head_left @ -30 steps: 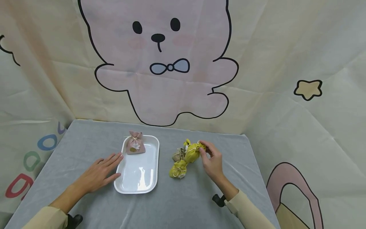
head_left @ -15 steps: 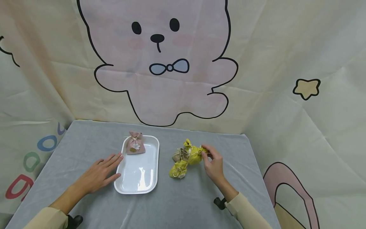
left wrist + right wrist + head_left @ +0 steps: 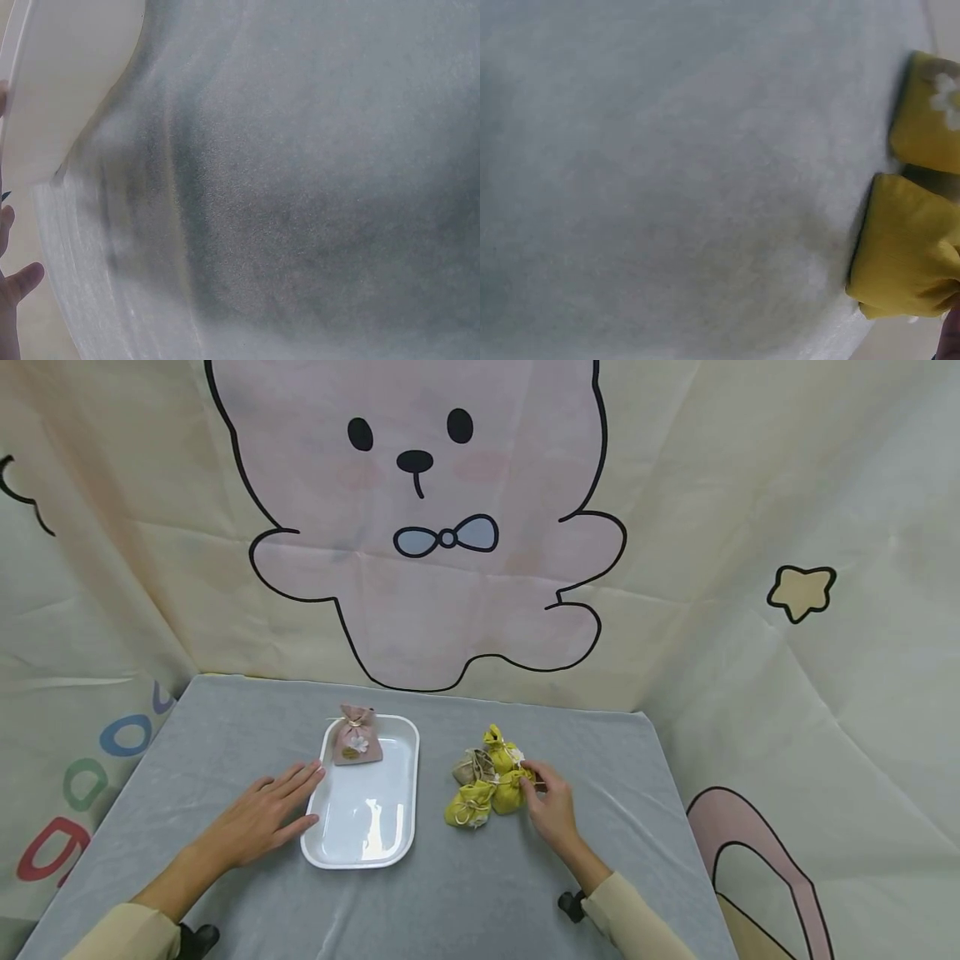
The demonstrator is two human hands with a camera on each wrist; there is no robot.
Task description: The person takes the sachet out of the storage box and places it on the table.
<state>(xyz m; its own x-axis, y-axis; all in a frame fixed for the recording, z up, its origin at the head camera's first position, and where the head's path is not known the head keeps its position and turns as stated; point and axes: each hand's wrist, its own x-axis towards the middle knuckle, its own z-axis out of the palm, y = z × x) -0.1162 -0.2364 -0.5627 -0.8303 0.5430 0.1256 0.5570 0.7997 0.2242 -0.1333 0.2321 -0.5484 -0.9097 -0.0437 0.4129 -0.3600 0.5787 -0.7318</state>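
My right hand (image 3: 553, 806) pinches the gathered neck of a yellow drawstring pouch (image 3: 509, 795) at the right of a small cluster. In the right wrist view this pouch (image 3: 900, 251) lies at the right edge, with a second yellow pouch (image 3: 922, 127) bearing a white flower above it. The head view has that flowered pouch (image 3: 501, 752) behind, another yellow pouch (image 3: 469, 806) at the front left and a beige pouch (image 3: 472, 767) between. With fingers extended, my left hand (image 3: 255, 818) rests on the left rim of a white tray (image 3: 360, 827).
A pink pouch (image 3: 357, 742) with a white flower lies in the tray's back left corner. Grey cloth (image 3: 465, 893) covers the table. Printed fabric (image 3: 450, 610) hangs right behind the table and along both sides.
My right hand has brought the held yellow pouch toward me and down, from over the cluster to beside the front yellow pouch. My left hand and the tray stay put.
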